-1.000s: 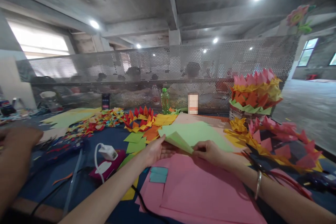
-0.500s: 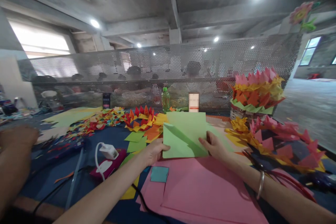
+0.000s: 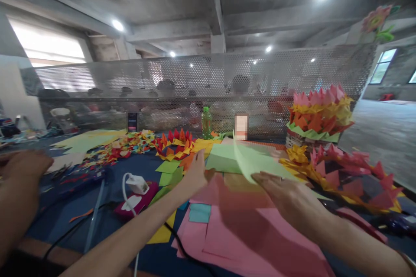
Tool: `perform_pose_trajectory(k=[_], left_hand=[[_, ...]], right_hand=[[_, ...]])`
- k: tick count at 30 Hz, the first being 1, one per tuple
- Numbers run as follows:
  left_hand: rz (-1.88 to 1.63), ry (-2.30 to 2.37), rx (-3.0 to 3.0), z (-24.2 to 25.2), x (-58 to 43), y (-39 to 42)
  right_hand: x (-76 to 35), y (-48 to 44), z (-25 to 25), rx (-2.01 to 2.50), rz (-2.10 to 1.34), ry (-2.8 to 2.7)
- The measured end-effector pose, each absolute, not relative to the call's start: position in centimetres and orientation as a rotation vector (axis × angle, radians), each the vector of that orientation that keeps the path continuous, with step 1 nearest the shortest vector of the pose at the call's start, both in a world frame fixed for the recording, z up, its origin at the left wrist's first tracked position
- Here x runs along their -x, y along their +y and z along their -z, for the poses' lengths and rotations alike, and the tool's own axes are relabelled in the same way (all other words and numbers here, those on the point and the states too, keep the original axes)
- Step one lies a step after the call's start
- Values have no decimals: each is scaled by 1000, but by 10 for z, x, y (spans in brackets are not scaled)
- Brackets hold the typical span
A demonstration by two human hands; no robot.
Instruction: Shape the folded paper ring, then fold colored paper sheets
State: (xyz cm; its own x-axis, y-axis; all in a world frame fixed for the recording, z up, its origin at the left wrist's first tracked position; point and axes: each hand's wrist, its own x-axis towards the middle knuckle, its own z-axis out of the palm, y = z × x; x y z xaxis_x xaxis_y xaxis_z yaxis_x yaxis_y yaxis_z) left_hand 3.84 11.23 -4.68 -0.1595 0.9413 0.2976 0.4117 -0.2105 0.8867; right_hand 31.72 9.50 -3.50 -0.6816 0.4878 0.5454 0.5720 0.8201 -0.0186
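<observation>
My left hand (image 3: 196,172) is raised over the table's middle, fingers stretched out, with nothing visible in it. Beside it lies a light green paper sheet (image 3: 221,158). Another light green sheet (image 3: 260,160) curls upward along its left edge. Against the near edge of that curled sheet rests my right hand (image 3: 279,188), its fingers extended and flat; its underside is hidden. Large pink paper sheets (image 3: 247,233) spread below both hands, with a small blue paper square (image 3: 199,213) on top. Small green squares (image 3: 169,176) lie left of my left hand.
Folded-paper rings stand around: a red-yellow one (image 3: 175,145), a pink-yellow one (image 3: 354,173), and a tiered basket (image 3: 318,117) at right. A green bottle (image 3: 206,123) stands before the mesh screen (image 3: 107,82). A power strip (image 3: 136,201) with cables is left. Another person's hand (image 3: 26,166) shows far left.
Both hands have let go of the folded green sheet they held upright. The left hand has lifted its fingers; the right has flattened out. The green paper now lies farther back and right, curling.
</observation>
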Motion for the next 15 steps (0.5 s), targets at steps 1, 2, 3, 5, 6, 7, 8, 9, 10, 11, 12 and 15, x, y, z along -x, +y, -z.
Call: perform_pose_trajectory(k=[1, 2, 3, 5, 6, 7, 8, 9, 10, 11, 12, 15], left_hand=[[-1348, 1547, -1704, 45, -40, 95], [-1260, 1587, -1959, 43, -43, 77], [-1158, 1621, -2165, 42, -46, 59], [-925, 1632, -2437, 37, -53, 25], [-833, 1609, -2522, 34, -57, 11], [-784, 1596, -2569, 29, -60, 0], [-752, 1565, -2599, 24, -64, -9], [-753, 1553, -2604, 17, -68, -14], [-778, 1558, -2597, 10, -72, -16], [-811, 1572, -2579, 1, -76, -15], [-886, 1578, -2544, -7, -81, -13], [-1082, 1388, -2491, -31, -100, 4]], right_hand=[[-316, 85, 40, 734, 293, -2533], [-315, 76, 46, 663, 363, -2568], [-313, 68, 53, 613, 410, -2606], [-309, 56, 66, 523, 484, -2631], [-306, 51, 73, 490, 515, -2635], [-304, 47, 79, 474, 529, -2637], [-301, 43, 84, 473, 523, -2647], [-299, 39, 88, 480, 498, -2660], [-297, 35, 90, 494, 458, -2678], [-295, 32, 91, 507, 412, -2692], [-293, 29, 91, 523, 370, -2700], [-290, 25, 87, 599, 238, -2702]])
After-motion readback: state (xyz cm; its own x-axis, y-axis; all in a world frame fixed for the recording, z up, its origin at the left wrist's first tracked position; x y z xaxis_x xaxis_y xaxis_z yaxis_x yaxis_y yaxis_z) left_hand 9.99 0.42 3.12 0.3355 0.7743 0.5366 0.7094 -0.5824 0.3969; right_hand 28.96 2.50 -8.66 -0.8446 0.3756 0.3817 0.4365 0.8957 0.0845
